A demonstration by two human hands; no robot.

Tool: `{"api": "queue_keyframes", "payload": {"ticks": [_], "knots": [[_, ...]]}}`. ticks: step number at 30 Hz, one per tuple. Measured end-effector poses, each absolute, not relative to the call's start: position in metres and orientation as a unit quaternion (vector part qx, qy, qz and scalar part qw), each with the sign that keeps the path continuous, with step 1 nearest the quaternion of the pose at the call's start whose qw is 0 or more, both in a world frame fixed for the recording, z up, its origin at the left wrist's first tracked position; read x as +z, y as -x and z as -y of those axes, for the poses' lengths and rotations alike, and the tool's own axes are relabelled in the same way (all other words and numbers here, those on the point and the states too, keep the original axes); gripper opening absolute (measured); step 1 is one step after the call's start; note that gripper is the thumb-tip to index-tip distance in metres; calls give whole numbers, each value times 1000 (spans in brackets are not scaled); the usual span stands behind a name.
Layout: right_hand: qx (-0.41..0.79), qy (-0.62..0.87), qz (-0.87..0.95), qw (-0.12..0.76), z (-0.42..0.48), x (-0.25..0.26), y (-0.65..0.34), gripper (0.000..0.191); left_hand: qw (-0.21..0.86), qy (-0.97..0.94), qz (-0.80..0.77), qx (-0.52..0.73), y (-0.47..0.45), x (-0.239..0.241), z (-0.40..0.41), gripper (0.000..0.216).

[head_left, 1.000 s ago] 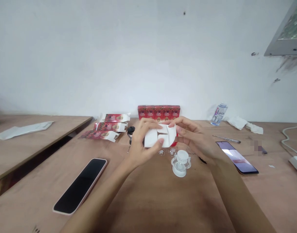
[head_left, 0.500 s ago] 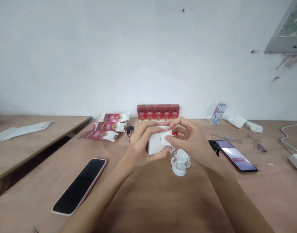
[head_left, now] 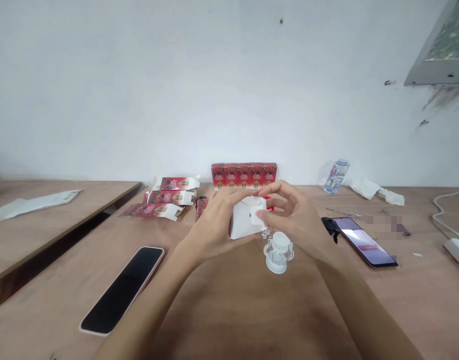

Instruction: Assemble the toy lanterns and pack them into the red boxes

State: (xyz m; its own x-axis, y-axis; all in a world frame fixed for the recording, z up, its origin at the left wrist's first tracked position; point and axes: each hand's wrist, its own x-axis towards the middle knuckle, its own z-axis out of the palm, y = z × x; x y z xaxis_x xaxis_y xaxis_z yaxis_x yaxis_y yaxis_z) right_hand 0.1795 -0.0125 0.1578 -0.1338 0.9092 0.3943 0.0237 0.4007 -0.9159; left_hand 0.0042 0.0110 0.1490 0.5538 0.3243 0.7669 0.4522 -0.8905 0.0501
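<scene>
A small carton [head_left: 242, 220], its white side facing me, is held above the table between both hands. My left hand [head_left: 215, 220] wraps around its left side, fingers over the top and thumb beneath. My right hand [head_left: 289, 210] pinches a white end flap of the carton between thumb and fingers. Some red shows behind the right fingers, but I cannot tell what it belongs to. Just below the hands stands a small white lantern [head_left: 280, 252] with clear walls, and small white bits [head_left: 266, 234] lie beside it.
Several red boxes [head_left: 244, 176] stand in a row by the wall. Flattened red cartons [head_left: 169, 196] lie left of them. A dark-screened phone [head_left: 122, 290] is at front left, a lit phone [head_left: 365, 241] at right. Near the wall are a tilted bottle [head_left: 336, 176] and crumpled tissue [head_left: 364, 188].
The carton has turned slightly, showing more of its white face and flap. My left fingers have straightened and its thumb has slid lower. The lantern has not moved.
</scene>
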Motion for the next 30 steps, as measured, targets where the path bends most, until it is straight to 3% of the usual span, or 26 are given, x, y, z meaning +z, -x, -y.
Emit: {"api": "queue_keyframes", "payload": {"ticks": [14,19,22,27,30], "knots": [[404,391,631,534,8,152,-174,28,157,857,205,-447,-6,144,-15,67],[470,336,662,477,5,151,-177,32,140,835,175,-502,-6,138,-19,69],[483,297,658,495,2,149,-178,33,96,841,163,-506,-6,139,-16,71],[275,276,695,604,-3,138,-166,22,8,763,295,-575,3,153,-10,51],[104,273,767,571,-1,122,-159,20,-52,759,338,-553,12,159,-8,53]]}}
